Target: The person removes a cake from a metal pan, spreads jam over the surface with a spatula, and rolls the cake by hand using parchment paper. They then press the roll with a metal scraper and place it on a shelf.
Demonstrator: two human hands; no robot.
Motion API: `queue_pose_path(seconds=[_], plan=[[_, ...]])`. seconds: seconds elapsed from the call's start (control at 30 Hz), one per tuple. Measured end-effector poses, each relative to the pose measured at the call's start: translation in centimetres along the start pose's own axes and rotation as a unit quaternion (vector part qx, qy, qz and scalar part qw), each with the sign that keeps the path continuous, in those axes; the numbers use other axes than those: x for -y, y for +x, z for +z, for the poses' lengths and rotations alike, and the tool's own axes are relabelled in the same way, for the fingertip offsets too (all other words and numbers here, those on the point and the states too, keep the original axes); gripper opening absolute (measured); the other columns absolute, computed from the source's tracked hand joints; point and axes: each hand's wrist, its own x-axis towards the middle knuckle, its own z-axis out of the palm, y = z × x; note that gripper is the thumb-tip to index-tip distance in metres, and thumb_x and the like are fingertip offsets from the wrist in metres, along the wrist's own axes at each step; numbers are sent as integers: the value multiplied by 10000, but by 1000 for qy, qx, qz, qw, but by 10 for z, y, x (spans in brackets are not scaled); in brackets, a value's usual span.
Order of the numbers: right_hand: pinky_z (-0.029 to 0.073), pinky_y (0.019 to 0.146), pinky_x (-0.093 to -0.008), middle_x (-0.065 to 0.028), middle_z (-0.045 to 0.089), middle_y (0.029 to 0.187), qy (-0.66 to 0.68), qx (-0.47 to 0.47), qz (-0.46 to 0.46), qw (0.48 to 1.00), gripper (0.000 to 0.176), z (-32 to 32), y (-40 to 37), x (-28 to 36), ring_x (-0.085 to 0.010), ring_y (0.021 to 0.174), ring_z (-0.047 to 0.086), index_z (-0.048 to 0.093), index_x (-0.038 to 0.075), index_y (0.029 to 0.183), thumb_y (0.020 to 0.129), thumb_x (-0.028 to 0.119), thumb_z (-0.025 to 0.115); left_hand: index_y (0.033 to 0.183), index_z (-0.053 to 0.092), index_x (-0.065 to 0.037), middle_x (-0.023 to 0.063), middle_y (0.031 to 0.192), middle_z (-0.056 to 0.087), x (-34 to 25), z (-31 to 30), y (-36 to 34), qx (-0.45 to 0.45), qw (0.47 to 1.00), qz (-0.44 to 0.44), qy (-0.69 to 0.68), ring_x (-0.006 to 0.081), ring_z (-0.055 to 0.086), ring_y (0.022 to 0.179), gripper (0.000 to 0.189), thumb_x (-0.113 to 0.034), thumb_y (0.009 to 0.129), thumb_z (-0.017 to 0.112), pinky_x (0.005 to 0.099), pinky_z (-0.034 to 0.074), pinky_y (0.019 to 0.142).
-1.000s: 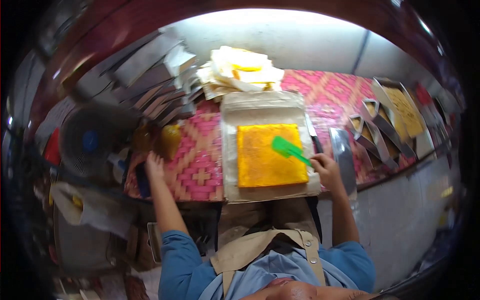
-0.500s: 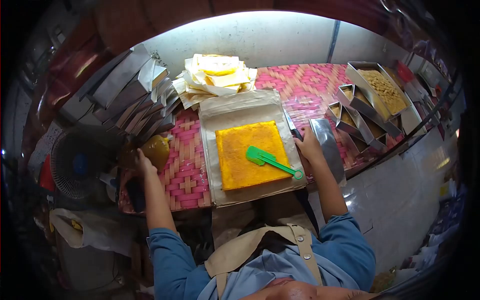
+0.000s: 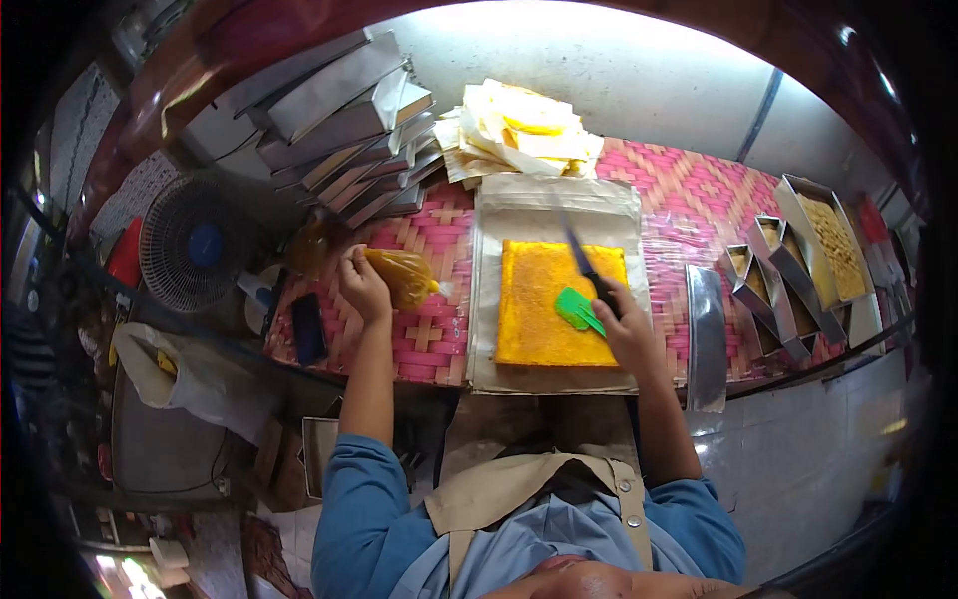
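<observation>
My left hand is closed on a clear plastic piping bag filled with a yellow-brown paste, held over the left side of the mat. My right hand grips the black handle of a knife, its blade blurred and pointing away from me over the cake. Beneath it is a flat square yellow cake, lying on a stack of brown paper sheets. A green spatula rests on the cake, its handle partly hidden by my right hand.
Metal tins are piled at the back left, beside a heap of yellow-stained papers. A metal strip lies right of the cake; filled tins stand farther right. A phone and fan are at left.
My right hand has lifted the knife from beside the paper and brought it left over the cake. My left hand has raised the piping bag and moved it inward. The view has shifted left.
</observation>
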Motion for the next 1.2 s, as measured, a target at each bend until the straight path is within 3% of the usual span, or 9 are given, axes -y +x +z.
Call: queue_pose_path(seconds=[0.13,0.2,0.23,0.37,0.43,0.8,0.93,1.0,1.2], plan=[[429,702,-272,-70,558,900,-22,93,-7,995,365,38,4,17,-151,805,523,498,20,1195,872,161,595,874,638,-3,101,828,654,-21,-7,-11,-27,998,-52,1,225,614,753,242,-213,923,527,326,483,707],[428,686,-280,-90,558,908,-94,111,-104,984,389,49,6,28,-182,778,529,504,30,1196,849,165,618,883,647,-7,95,819,657,-34,-13,-14,12,995,-96,-25,210,615,760,254,-231,922,531,322,481,701],[443,779,-371,-167,540,993,-111,136,-70,982,378,52,6,43,-339,873,558,502,50,1193,856,195,593,900,656,-15,93,836,664,-31,-13,-19,48,992,-107,-55,195,616,777,259,-242,922,534,315,477,707],[455,746,-395,-172,540,988,-141,113,-119,976,378,75,6,34,-355,864,565,488,85,1217,863,188,572,980,650,-15,80,904,664,-8,-18,-39,161,976,-128,-75,173,611,803,324,-288,952,477,293,468,728],[465,696,-427,-171,533,956,-208,146,-101,962,402,81,4,39,-366,820,575,467,138,1251,861,179,558,1034,631,-2,79,944,657,-4,-25,-36,136,914,-248,-292,158,611,828,323,-275,953,479,265,475,738],[483,638,-432,-149,516,907,-294,188,-120,930,453,101,0,53,-349,751,591,461,200,1277,840,154,569,894,667,-8,34,807,648,-9,-31,-34,136,979,-138,-61,97,567,739,184,-183,874,615,246,462,681],[486,636,-438,-147,513,922,-301,187,-120,927,451,102,-1,51,-349,751,592,465,182,1271,835,144,570,960,646,8,64,870,667,-3,-37,-34,172,963,-173,-114,125,608,795,222,-190,905,561,268,475,705],[486,639,-438,-146,518,928,-296,184,-125,929,451,104,-1,48,-352,748,593,465,197,1276,840,145,565,1023,614,20,51,917,655,-2,-41,-33,140,902,-291,-288,116,600,822,249,-189,923,523,248,467,717],[487,631,-425,-146,520,915,-295,186,-154,924,446,114,-1,47,-344,752,589,474,188,1273,840,130,564,1034,616,25,63,906,661,-2,-42,-38,166,948,-222,-158,117,614,827,203,-114,901,554,240,477,728]])
